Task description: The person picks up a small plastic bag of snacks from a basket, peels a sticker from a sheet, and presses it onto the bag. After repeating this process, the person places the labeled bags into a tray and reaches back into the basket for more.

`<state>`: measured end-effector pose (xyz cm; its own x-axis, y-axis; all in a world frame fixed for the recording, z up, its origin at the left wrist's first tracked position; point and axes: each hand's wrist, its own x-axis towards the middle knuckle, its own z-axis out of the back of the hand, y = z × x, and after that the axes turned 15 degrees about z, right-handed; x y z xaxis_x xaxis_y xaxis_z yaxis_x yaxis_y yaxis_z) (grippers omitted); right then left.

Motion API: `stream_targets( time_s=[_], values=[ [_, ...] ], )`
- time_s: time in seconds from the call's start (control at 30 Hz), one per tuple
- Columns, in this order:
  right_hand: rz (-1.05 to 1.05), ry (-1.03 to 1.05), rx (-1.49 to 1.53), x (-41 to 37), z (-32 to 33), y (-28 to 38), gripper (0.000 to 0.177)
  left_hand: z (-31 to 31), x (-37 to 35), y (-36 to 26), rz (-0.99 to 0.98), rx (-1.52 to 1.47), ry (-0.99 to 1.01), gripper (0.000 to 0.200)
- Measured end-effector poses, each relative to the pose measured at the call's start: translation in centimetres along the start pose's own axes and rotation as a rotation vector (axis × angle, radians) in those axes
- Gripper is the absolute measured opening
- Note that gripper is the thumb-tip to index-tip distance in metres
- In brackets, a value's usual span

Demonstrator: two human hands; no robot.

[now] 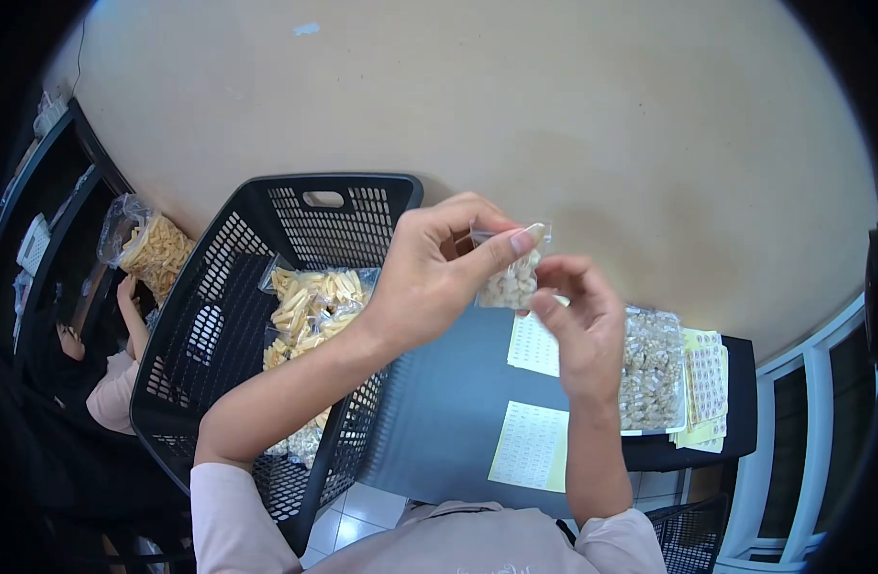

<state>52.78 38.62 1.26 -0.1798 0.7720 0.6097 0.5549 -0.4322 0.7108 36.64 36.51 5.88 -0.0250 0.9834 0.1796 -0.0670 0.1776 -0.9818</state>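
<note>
My left hand [439, 253] pinches the upper part of a small clear packet [511, 285] of pale, lumpy pieces, its thumb lying across the front. At the packet's lower right edge, my right hand [584, 320] has its thumb and fingers curled together against the plastic. Whether a small piece such as a sticker is between those fingers I cannot make out. Below the hands, sheets of printed labels [530, 445] lie on the dark table [439, 421]. To the right of my right forearm is a tray of similar small packets [651, 368].
A large black plastic basket [257, 191] stands at left, holding bags of yellow stick-shaped snacks [314, 301] and several small packets. More label sheets [704, 387] lie at the table's right end. Further left, another person's arm [133, 316] is beside a big snack bag [152, 253].
</note>
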Motion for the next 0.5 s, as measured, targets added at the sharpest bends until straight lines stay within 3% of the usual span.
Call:
stream_targets(
  time_s=[0.17, 0.33, 0.5],
  values=[
    [0.121, 0.050, -0.120, 1.6, -0.1, 1.1, 0.012, -0.3, 0.0, -0.4, 0.065, -0.039, 0.105, 0.012],
    [0.132, 0.003, -0.077, 1.8, 0.3, 0.9, 0.012, -0.5, 0.5, -0.2, 0.173, -0.265, 0.106, 0.020],
    [0.139, -0.034, -0.047, 2.0, 0.8, 0.8, 0.013, -1.1, 0.5, 0.7, 0.111, -0.245, 0.067, 0.020]
  ],
)
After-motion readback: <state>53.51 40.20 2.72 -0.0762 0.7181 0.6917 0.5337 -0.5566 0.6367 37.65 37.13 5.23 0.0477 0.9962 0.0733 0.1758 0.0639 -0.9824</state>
